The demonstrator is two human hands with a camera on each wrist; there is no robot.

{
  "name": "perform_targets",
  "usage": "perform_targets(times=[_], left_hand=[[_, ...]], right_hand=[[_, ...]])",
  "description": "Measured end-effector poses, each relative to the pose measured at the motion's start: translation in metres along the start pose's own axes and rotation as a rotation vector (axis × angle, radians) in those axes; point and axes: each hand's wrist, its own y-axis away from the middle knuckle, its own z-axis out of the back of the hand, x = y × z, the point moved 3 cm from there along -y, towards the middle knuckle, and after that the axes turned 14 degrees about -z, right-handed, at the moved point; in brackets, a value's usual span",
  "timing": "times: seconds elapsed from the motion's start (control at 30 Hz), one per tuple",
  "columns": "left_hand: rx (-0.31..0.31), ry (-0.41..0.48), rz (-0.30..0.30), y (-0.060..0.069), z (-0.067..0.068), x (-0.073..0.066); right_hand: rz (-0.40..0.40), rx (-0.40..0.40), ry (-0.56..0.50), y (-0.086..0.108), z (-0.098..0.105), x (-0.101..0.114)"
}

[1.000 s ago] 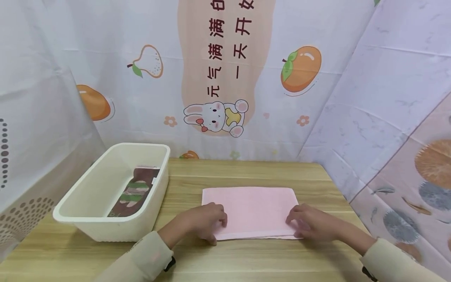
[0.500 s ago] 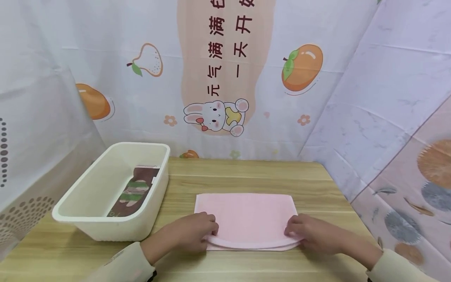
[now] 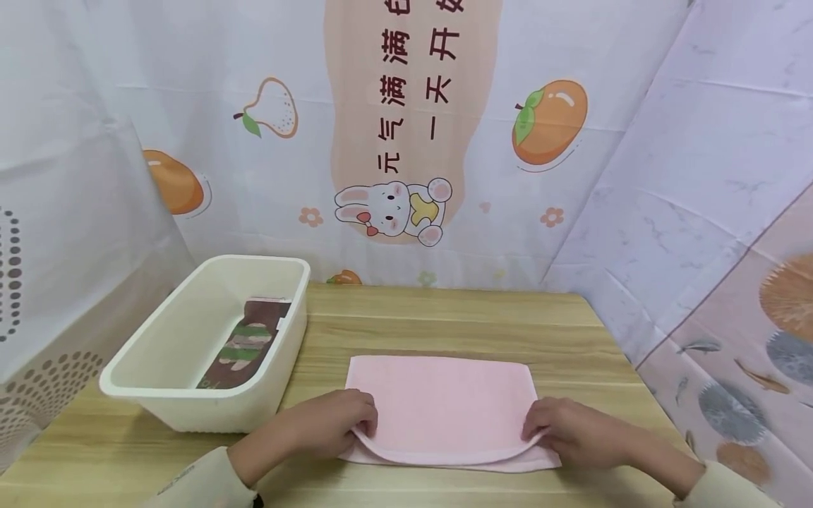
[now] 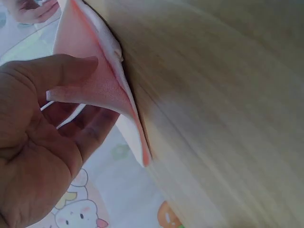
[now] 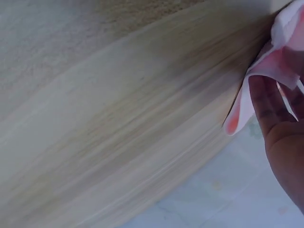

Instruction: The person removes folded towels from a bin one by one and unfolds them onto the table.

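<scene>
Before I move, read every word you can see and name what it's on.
"元气满满" on the back curtain; next character cut off.
"一天开" beside it, same curtain; next also cut off.
Brown cloth in the tub: marks too small to read.
Left sleeve: marks too faint to read.
Pink cloth: none visible.

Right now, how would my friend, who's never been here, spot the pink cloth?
Start with the wooden table and find the cream tub. Right of the tub, the left hand and right hand hold a near edge of the folded pink cloth. It's plain pink, unlike the brown cloth with green patches inside the tub.
</scene>
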Motion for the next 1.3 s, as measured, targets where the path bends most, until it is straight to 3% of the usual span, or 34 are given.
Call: perform_targets(times=[0.2, 0.4, 0.57, 0.83, 0.9, 1.07, 1.3], left_hand=[[-0.081, 0.143, 0.039, 0.005, 0.002, 0.006], [-0.187, 0.294, 0.086, 0.013, 0.006, 0.014], [-0.332, 0.34, 0.184, 0.015, 0.014, 0.02], [-0.69, 0.344, 0.416, 0.003, 0.035, 0.036], [-0.752, 0.335, 0.468, -0.001, 0.04, 0.041], [-0.832, 0.301, 0.566, -0.014, 0.05, 0.052], [-0.962, 0.372, 0.655, -0.034, 0.061, 0.072]], right_hand=[[-0.12, 0.022, -0.213, 0.001, 0.006, -0.013], [-0.169, 0.012, -0.369, -0.003, 0.016, -0.028], [-0.25, 0.022, -0.467, -0.008, 0.024, -0.039], [-0.376, -0.057, -0.449, -0.03, 0.048, -0.057], [-0.4, -0.089, -0.439, -0.038, 0.055, -0.062], [-0.496, -0.167, -0.453, -0.057, 0.072, -0.076], [-0.628, -0.234, -0.444, -0.077, 0.089, -0.095]])
